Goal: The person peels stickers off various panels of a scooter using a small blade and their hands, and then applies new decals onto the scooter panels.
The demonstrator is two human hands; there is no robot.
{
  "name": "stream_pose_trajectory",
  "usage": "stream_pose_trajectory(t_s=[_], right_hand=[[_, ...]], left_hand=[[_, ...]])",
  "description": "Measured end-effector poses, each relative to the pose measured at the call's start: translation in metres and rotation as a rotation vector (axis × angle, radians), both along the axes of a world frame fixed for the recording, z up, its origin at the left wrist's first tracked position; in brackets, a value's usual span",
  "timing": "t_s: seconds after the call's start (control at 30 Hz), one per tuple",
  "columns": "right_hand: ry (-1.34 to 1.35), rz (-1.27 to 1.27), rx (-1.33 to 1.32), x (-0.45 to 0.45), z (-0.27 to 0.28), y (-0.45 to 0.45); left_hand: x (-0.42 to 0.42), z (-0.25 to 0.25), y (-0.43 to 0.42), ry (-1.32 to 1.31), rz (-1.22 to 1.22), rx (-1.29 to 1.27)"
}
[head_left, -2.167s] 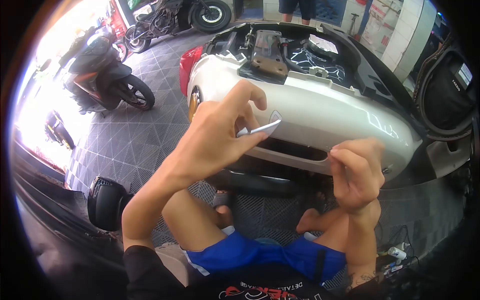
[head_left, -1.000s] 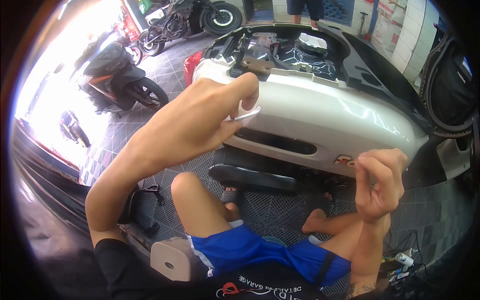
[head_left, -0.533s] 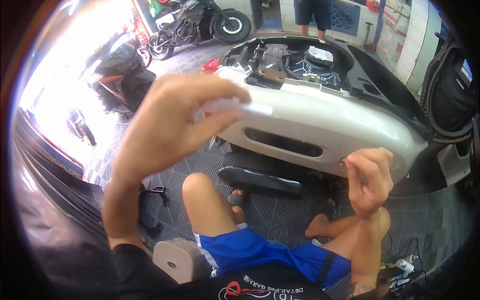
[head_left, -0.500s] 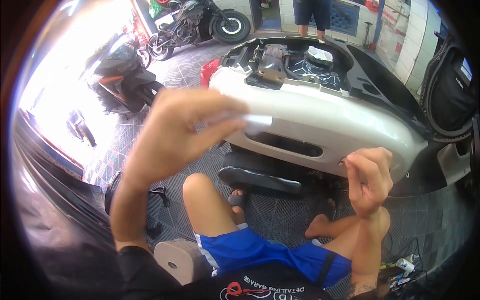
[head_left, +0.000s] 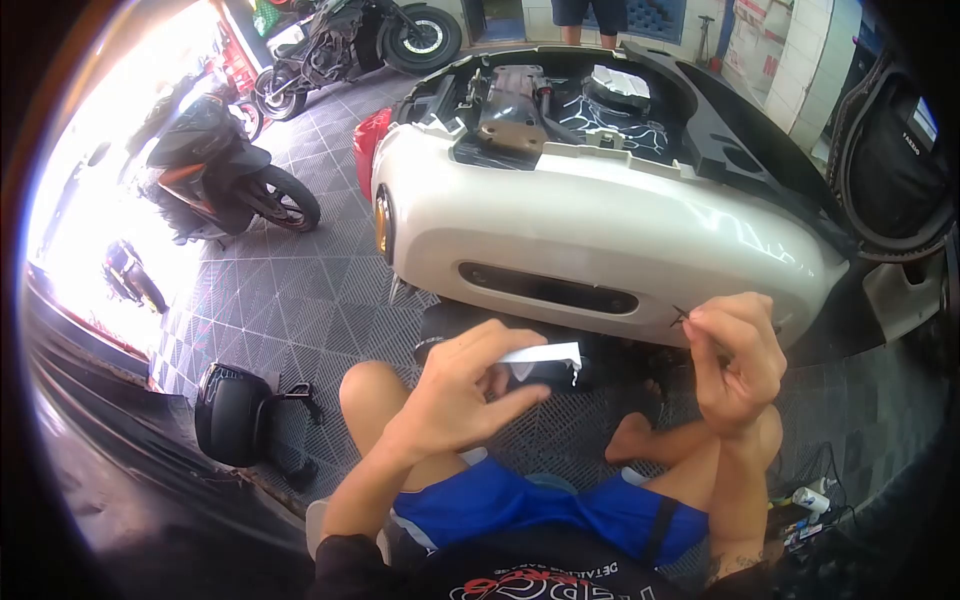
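A folded white strip (head_left: 541, 355), perhaps paper or backing film, hangs from the fingers of my left hand (head_left: 462, 392). Its far end looks ragged and curled, and my left thumb is apart from it, below. Between the thumb and forefinger of my right hand (head_left: 738, 362) is a small, thin dark piece (head_left: 681, 316) with pointed ends; its kind is too small to make out. Both hands are in front of the glossy white scooter body panel (head_left: 600, 225), which has a long dark recess (head_left: 548, 287) low on its side.
The scooter's open top shows a brown metal bracket (head_left: 512, 105). A black box-like part (head_left: 230, 412) lies on the tiled floor at left. Another scooter (head_left: 225, 170) and a black motorcycle (head_left: 350, 50) stand behind. A person's legs (head_left: 590, 18) show at the back.
My left hand has come down and to the right with the white strip, from in front of the panel to above my lap. My right hand stays nearly still. The view has shifted slightly.
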State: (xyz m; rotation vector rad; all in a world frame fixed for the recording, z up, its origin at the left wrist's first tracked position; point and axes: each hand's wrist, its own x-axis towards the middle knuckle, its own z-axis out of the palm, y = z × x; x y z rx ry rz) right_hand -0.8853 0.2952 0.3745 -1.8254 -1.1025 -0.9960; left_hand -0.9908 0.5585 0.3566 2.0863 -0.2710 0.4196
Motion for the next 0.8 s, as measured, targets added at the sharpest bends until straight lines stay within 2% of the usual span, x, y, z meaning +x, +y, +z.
stream_pose_trajectory(t_s=[0.07, 0.17, 0.33, 0.47, 0.6, 0.7, 0.8], right_hand=[[-0.009, 0.009, -0.008, 0.0, 0.002, 0.001], [-0.014, 0.021, -0.012, 0.0, 0.004, 0.001], [-0.016, 0.007, -0.006, -0.004, 0.007, -0.002], [0.018, 0.001, -0.019, -0.008, 0.009, -0.014], [0.056, -0.024, -0.008, -0.012, 0.011, -0.022], [0.069, -0.032, 0.006, -0.017, 0.015, -0.026], [0.038, -0.033, 0.037, -0.014, 0.017, -0.021]], left_hand=[[0.013, 0.01, -0.001, -0.069, 0.048, 0.086], [0.042, 0.02, 0.001, -0.319, 0.068, 0.286], [0.073, 0.058, -0.002, -0.397, 0.177, 0.69], [0.078, 0.083, -0.013, -0.276, 0.263, 0.932], [0.085, 0.089, -0.011, -0.186, 0.273, 0.901], [0.086, 0.077, -0.007, -0.297, 0.211, 0.727], [0.086, 0.061, -0.001, -0.452, 0.131, 0.704]])
